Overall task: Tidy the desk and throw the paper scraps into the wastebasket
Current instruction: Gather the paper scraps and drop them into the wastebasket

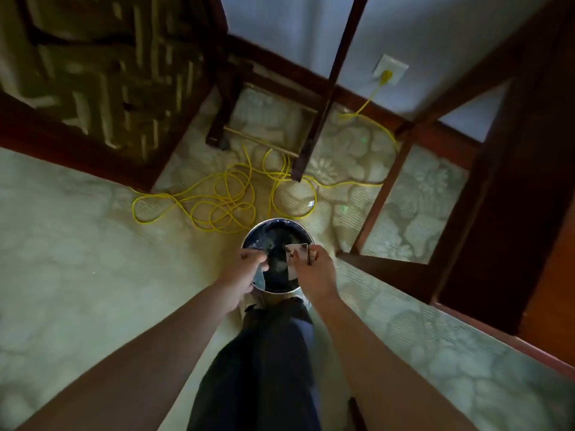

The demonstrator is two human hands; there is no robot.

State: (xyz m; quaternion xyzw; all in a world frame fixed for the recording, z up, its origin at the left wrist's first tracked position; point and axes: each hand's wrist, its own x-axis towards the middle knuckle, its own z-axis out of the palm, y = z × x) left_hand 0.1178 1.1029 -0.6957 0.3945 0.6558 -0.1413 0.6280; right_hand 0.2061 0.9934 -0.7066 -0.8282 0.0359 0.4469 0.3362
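Dark navy trousers [264, 368], loose, creased; pale shoe [252, 302] toe under hem; forearms [140, 353] bare.

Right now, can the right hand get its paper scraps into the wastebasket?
Probably yes: the right hand holds the paper scraps over the open wastebasket, with no lid in the way, and the left hand sits at the opposite rim.

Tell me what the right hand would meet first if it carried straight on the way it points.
Most likely the dark inside of the wastebasket: the right hand, pinching paper scraps, points over its open mouth with nothing between. Depth from above is unclear.
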